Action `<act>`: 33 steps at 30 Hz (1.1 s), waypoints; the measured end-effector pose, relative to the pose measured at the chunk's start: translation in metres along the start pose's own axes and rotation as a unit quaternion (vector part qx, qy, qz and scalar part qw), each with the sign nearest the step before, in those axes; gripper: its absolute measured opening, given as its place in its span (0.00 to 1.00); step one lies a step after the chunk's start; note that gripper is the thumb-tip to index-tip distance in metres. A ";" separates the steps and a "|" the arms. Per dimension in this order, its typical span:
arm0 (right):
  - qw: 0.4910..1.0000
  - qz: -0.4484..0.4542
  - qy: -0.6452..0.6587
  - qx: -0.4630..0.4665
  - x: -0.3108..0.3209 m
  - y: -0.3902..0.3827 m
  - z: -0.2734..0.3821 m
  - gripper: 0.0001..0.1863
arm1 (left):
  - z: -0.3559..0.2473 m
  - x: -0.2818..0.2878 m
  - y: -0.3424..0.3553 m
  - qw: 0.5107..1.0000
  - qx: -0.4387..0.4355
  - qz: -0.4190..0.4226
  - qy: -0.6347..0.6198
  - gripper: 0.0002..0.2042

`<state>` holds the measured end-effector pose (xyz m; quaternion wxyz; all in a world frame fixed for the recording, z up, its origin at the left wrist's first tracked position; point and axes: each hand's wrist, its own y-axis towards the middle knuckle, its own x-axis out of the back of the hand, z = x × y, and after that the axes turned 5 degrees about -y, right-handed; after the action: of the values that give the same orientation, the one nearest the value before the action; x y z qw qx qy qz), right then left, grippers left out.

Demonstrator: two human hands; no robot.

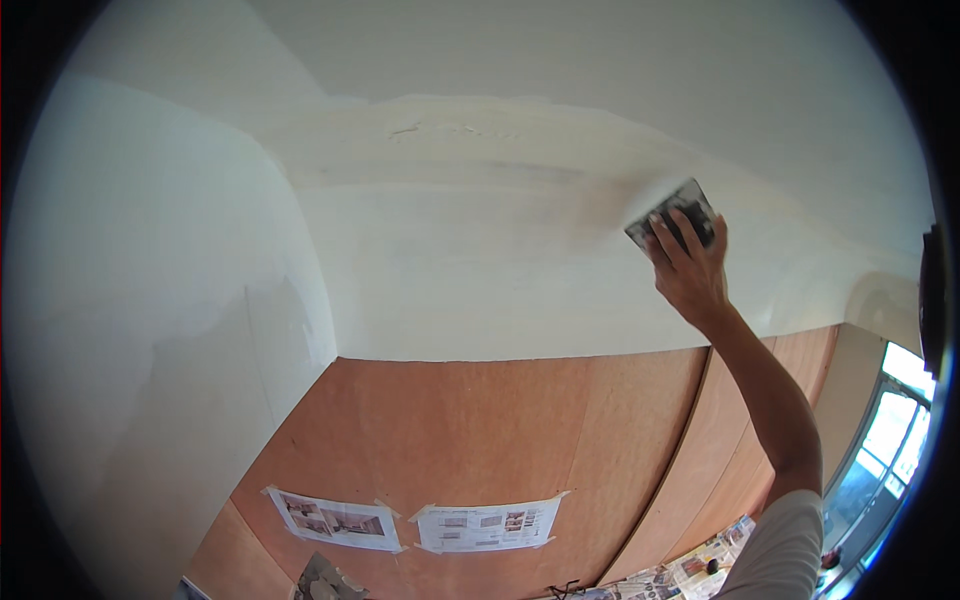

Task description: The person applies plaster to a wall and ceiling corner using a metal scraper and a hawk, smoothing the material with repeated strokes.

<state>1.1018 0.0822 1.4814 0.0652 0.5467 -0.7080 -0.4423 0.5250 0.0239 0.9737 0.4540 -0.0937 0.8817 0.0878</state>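
Note:
High up to the right, my right hand point(695, 270) is closed on a flat, dark rectangular hand tool point(672, 215) blotched with pale smears. Whether it is a trowel or a sanding block, I cannot tell. Its face lies against the off-white coated wall band point(450, 250), just below the ceiling point(560, 60). Faint grey and beige streaks run leftward from the tool, and a rough, cracked patch point(440, 130) shows along the upper curve. At the bottom edge appears part of a grey plate with plaster-like residue point(325, 580); what supports it is hidden. My left hand is out of view.
Reddish-brown wood panels point(500, 420) stand below the white band, with two taped-up printed sheets point(340, 522) on them. A smooth white surface point(150, 250) fills the left side. At lower right are spread newspapers point(690, 570) and a bright window point(885, 440).

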 end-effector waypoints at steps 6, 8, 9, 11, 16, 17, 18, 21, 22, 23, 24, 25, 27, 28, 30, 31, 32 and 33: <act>0.997 -0.030 0.076 -0.002 0.032 0.004 0.048 0.07 | 0.008 0.036 0.009 0.985 0.015 0.133 -0.105 0.23; 0.994 -0.050 0.098 0.019 0.039 0.021 0.063 0.07 | 0.007 0.012 0.005 0.996 0.017 0.040 -0.074 0.22; 0.991 -0.069 0.112 0.030 0.040 0.032 0.071 0.07 | 0.005 -0.002 0.004 0.998 0.019 -0.007 -0.057 0.21; 0.986 -0.096 0.125 0.053 0.044 0.060 0.084 0.07 | 0.006 -0.014 0.003 0.999 -0.006 -0.048 -0.024 0.21; 0.973 -0.130 0.136 0.131 0.061 0.143 0.119 0.10 | -0.008 -0.049 -0.014 0.991 -0.019 -0.131 -0.008 0.21; 0.971 -0.138 0.135 0.143 0.064 0.161 0.126 0.11 | -0.007 -0.041 -0.015 0.993 -0.031 -0.112 0.006 0.21; 0.968 -0.146 0.134 0.155 0.066 0.179 0.133 0.12 | -0.005 -0.032 -0.018 0.995 -0.047 -0.089 0.023 0.21; 0.962 -0.166 0.118 0.183 0.072 0.234 0.153 0.15 | -0.002 -0.008 -0.027 0.982 -0.130 -0.027 0.132 0.22; 0.960 -0.171 0.110 0.191 0.074 0.250 0.158 0.15 | -0.002 -0.001 -0.029 0.974 -0.156 -0.015 0.166 0.22; 0.960 -0.179 0.098 0.190 0.075 0.264 0.162 0.15 | -0.002 0.003 -0.031 0.967 -0.174 -0.008 0.188 0.22; 0.960 -0.187 0.086 0.190 0.076 0.276 0.167 0.15 | -0.001 0.008 -0.029 0.964 -0.182 -0.001 0.194 0.22; 0.960 -0.194 0.074 0.190 0.075 0.287 0.172 0.14 | -0.005 0.003 -0.032 0.966 -0.181 -0.009 0.185 0.22; 0.958 -0.199 0.053 0.199 0.073 0.305 0.183 0.13 | -0.016 -0.009 -0.042 0.969 -0.179 -0.024 0.166 0.23; 0.957 -0.202 0.041 0.205 0.073 0.312 0.188 0.13 | -0.023 -0.016 -0.047 0.971 -0.179 -0.031 0.156 0.23; 0.957 -0.193 0.024 0.214 0.065 0.322 0.193 0.12 | -0.033 -0.026 -0.052 0.973 -0.176 -0.046 0.140 0.23; 0.957 -0.192 0.018 0.216 0.062 0.328 0.197 0.12 | -0.034 -0.015 -0.050 0.983 -0.157 -0.047 0.088 0.23; 0.956 -0.191 0.013 0.223 0.061 0.331 0.196 0.11 | -0.032 0.002 -0.046 0.989 -0.135 -0.044 0.034 0.23; 0.954 -0.190 0.008 0.231 0.059 0.332 0.194 0.11 | -0.029 0.017 -0.042 0.993 -0.112 -0.041 -0.020 0.24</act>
<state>0.7288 0.1444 1.5736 -0.1423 0.6750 -0.6731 -0.2666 0.5033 -0.0246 0.9735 0.4617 -0.1784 0.8523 0.1688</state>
